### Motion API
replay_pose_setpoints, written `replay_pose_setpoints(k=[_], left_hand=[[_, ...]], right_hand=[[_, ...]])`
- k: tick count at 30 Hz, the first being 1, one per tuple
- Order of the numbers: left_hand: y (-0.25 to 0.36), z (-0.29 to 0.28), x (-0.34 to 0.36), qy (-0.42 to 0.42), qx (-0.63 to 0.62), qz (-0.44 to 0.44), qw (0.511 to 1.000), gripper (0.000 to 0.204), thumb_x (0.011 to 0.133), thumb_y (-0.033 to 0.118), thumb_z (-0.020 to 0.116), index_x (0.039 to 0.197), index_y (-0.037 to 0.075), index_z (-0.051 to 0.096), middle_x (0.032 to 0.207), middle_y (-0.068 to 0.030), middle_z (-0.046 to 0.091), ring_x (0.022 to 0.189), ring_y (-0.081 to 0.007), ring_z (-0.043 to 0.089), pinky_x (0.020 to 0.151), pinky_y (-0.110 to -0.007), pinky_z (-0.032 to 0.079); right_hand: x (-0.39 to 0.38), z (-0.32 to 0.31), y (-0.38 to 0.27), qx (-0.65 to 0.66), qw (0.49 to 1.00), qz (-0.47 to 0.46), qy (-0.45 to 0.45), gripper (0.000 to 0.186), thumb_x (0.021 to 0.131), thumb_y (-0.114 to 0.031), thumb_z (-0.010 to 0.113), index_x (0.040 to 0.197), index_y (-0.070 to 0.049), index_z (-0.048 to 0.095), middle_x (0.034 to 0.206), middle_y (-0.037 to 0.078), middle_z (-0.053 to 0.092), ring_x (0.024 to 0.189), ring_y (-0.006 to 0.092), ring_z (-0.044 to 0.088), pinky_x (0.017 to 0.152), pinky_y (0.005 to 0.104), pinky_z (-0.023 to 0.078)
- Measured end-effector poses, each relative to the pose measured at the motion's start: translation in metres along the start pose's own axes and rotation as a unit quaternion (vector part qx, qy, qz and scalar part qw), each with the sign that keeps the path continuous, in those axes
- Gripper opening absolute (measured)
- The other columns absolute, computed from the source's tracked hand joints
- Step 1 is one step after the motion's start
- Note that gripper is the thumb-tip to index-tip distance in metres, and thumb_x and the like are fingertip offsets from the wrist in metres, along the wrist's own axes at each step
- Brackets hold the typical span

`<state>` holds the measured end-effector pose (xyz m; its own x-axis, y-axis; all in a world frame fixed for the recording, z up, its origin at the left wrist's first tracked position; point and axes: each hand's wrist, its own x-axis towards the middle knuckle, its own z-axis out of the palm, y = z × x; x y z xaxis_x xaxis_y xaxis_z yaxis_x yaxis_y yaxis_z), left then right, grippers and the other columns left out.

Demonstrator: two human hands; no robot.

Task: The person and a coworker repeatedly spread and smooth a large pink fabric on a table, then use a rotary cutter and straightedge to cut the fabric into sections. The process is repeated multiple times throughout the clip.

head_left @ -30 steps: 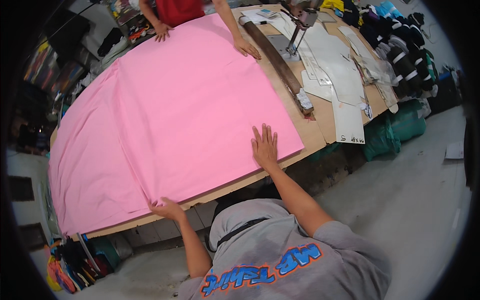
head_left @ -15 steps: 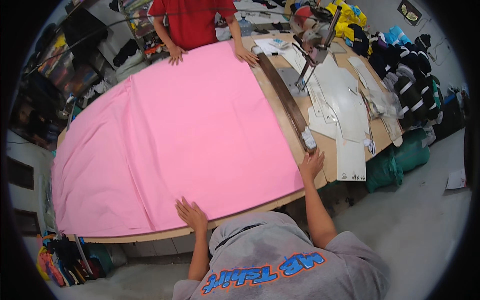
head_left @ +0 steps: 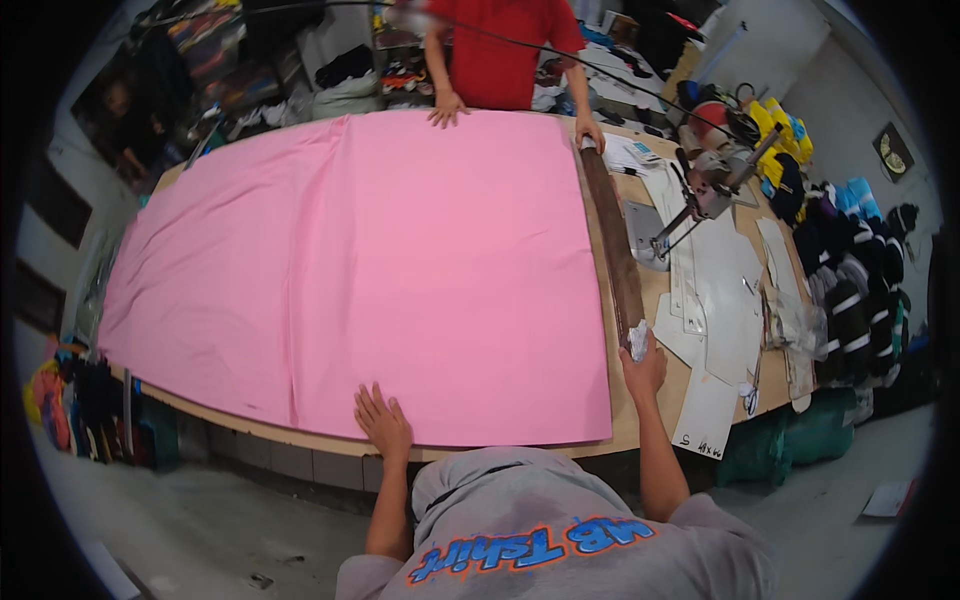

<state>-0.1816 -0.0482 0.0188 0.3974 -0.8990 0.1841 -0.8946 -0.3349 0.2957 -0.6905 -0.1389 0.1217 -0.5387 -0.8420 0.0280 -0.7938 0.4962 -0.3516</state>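
A wide sheet of pink fabric covers most of the table, with a raised fold running from front to back and loose wrinkles on its left. My left hand lies flat on its near edge, fingers spread. Beside the right edge of the fabric runs a long brown bar, its near end wrapped in something whitish. My right hand is closed around that near end. Across the table, a person in a red shirt grips the far end with one hand and rests the other on the fabric.
Right of the bar stands a cutting machine on a flat metal base. White pattern pieces and scissors lie around it. Dark fabric rolls are stacked at the right. Another person is at the far left.
My right hand, earlier resting open by the bar's near end, now grips it. The co-worker's hand has closed on the far end. My view has shifted, so the scene sits differently.
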Motion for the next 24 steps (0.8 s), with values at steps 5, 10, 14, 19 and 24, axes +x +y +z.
replay_pose_setpoints(k=[5,10,14,19,24], left_hand=[[-0.008,0.004,0.007,0.02,-0.031,-0.002,0.999,0.054,0.107,0.027,0.051,0.157,0.007,0.042,0.166,-0.0205,0.033,0.156,-0.0401,0.024,0.125,-0.058,0.019],[-0.035,-0.029,0.037,-0.064,-0.248,0.029,0.966,0.048,0.101,0.017,0.06,0.146,0.004,0.052,0.157,-0.021,0.043,0.149,-0.0404,0.035,0.122,-0.055,0.027],[-0.118,-0.083,0.106,-0.009,-0.35,0.014,0.937,0.032,0.099,0.01,0.061,0.13,0.002,0.063,0.141,-0.0196,0.058,0.13,-0.0378,0.055,0.11,-0.046,0.043],[-0.243,-0.115,0.155,0.09,-0.381,-0.148,0.908,0.026,0.099,0.006,0.059,0.123,0.004,0.067,0.132,-0.0154,0.061,0.111,-0.0319,0.062,0.096,-0.043,0.05],[-0.391,-0.097,0.181,0.132,-0.293,-0.336,0.885,0.03,0.097,0.01,0.063,0.127,0.007,0.066,0.132,-0.0143,0.057,0.111,-0.0282,0.059,0.095,-0.04,0.05]], right_hand=[[-0.056,-0.006,-0.084,0.043,0.978,-0.137,0.152,0.084,0.084,-0.04,0.081,0.158,-0.019,0.045,0.137,0.026,0.055,0.126,0.045,0.054,0.105,0.0566,0.043],[-0.085,0.059,-0.09,-0.091,0.995,0.034,-0.01,0.067,0.092,-0.039,0.073,0.152,-0.016,0.053,0.151,0.027,0.045,0.138,0.0434,0.046,0.109,0.0609,0.039],[-0.135,0.092,-0.113,-0.059,0.996,-0.006,0.071,0.055,0.099,-0.033,0.066,0.148,-0.011,0.056,0.152,0.027,0.043,0.139,0.0448,0.045,0.112,0.0586,0.039],[-0.274,0.103,-0.151,0.015,0.999,-0.028,0.015,0.045,0.1,-0.021,0.064,0.143,-0.008,0.059,0.153,0.026,0.043,0.14,0.0461,0.043,0.114,0.0547,0.039],[-0.39,0.127,-0.196,0.11,0.99,-0.02,-0.085,0.039,0.099,-0.012,0.063,0.138,-0.008,0.062,0.151,0.026,0.044,0.14,0.0449,0.044,0.116,0.051,0.038]])
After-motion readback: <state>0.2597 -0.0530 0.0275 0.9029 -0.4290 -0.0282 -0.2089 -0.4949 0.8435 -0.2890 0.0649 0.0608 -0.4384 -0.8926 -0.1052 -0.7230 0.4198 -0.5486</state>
